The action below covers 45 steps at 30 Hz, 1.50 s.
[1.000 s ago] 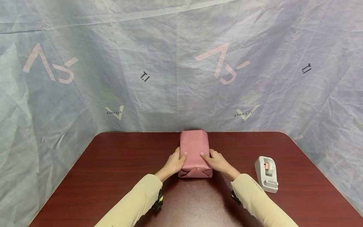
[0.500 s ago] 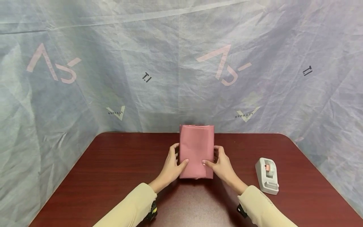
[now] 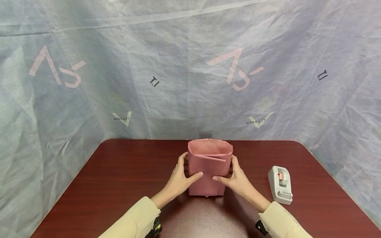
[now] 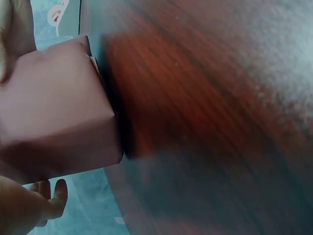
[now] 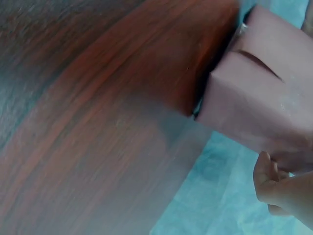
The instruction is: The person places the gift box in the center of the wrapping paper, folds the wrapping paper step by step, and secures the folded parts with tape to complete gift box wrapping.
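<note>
A box-shaped package in pink wrapping paper (image 3: 205, 178) stands upright on the table, its paper gaping at the top and one flap overlapping on the near side. My left hand (image 3: 180, 178) holds its left side, thumb laid across the near face. On the opposite side my right hand (image 3: 239, 180) grips it likewise, with the thumb on the near face and the fingers round the side. The left wrist view shows the package (image 4: 58, 107) close up, its lower end at the tabletop. A slit-like paper edge runs across the package (image 5: 264, 93) in the right wrist view.
A white tape dispenser (image 3: 282, 196) stands on the dark red wooden table (image 3: 134, 168), to the right of the package. Grey-blue printed sheeting (image 3: 166, 105) hangs behind the table and along both sides.
The package, tilted back with a folded end facing me a second ago, has been turned upright, showing another face. Its top paper has spread open. Both hands have shifted their hold and moved slightly nearer.
</note>
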Available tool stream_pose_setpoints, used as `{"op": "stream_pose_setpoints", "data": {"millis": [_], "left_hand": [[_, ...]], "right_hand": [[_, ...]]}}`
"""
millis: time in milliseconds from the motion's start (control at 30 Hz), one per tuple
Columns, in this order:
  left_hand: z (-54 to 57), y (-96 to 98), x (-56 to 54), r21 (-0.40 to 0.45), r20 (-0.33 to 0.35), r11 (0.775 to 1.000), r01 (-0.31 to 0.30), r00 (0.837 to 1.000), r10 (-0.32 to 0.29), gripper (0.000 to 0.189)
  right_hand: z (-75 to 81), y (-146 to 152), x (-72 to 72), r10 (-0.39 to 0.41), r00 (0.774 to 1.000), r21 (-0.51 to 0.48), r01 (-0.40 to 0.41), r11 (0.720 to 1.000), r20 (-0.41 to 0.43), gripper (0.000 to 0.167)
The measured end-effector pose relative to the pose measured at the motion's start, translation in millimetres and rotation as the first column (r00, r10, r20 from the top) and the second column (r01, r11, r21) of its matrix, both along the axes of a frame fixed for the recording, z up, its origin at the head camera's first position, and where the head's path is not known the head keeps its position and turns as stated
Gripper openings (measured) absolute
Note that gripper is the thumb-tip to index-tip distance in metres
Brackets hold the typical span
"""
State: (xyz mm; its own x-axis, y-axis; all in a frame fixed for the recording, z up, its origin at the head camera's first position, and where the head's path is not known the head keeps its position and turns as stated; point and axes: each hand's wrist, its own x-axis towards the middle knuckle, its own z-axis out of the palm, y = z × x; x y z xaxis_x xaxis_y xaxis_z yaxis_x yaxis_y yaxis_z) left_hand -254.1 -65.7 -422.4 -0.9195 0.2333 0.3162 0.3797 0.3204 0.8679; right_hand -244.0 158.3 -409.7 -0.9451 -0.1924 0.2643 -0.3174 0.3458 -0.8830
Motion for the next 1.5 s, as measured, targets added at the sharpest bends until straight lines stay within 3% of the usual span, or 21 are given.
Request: {"op": "stream_pose_setpoints", "data": {"millis": [100, 233, 367, 567, 867, 1000, 1133, 1333, 1500], "left_hand": [[-0.9, -1.2, 1.0, -0.051, 0.024, 0.998, 0.029, 0.999, -0.028, 0.079], [-1.4, -3.1, -0.4, -0.043, 0.031, 0.995, 0.088, 0.996, -0.087, 0.078], [1.6, -3.4, -0.6, -0.036, 0.031, 0.992, 0.121, 0.992, -0.120, 0.076], [7.1, 4.1, -1.0, -0.004, 0.008, 0.992, 0.127, 0.992, -0.127, 0.081], [4.4, 14.8, 1.0, 0.036, -0.038, 0.997, 0.062, 0.997, -0.061, 0.078], [5.8, 19.5, 2.4, 0.145, 0.011, 0.987, 0.065, 0.998, -0.067, 0.074], [7.5, 24.1, 3.0, 0.233, 0.069, 0.972, 0.019, 0.997, -0.036, 0.067], [8.1, 28.6, 4.8, 0.189, 0.067, 0.978, -0.089, 0.995, 0.077, 0.057], [9.8, 34.5, 6.4, 0.134, 0.054, 0.975, -0.179, 0.983, 0.174, 0.051]], "right_hand": [[-0.1, 2, 3.2, -0.002, 0.999, 0.057, 0.004, 0.998, -0.032, 0.083], [-0.9, 4, 5.3, 0.008, 0.997, 0.085, -0.001, 0.996, -0.080, 0.084], [0.4, 4, 4.6, 0.083, 0.994, -0.016, -0.085, 0.996, -0.068, 0.079], [5.2, 0, -0.1, 0.176, 0.975, -0.104, -0.190, 0.976, -0.134, 0.081], [2.5, -12, 5.7, 0.063, 0.995, -0.166, -0.075, 0.983, -0.077, 0.059], [3.0, -15, 8.0, -0.009, 0.997, -0.143, -0.002, 0.990, -0.075, 0.055], [3.5, -17, 9.5, -0.046, 0.998, -0.136, 0.040, 0.990, -0.044, 0.054], [2.2, -18, 9.9, -0.079, 0.997, -0.153, 0.075, 0.985, -0.015, 0.051], [2.8, -21, 10.6, -0.118, 0.993, -0.186, 0.119, 0.975, 0.015, 0.052]]}}
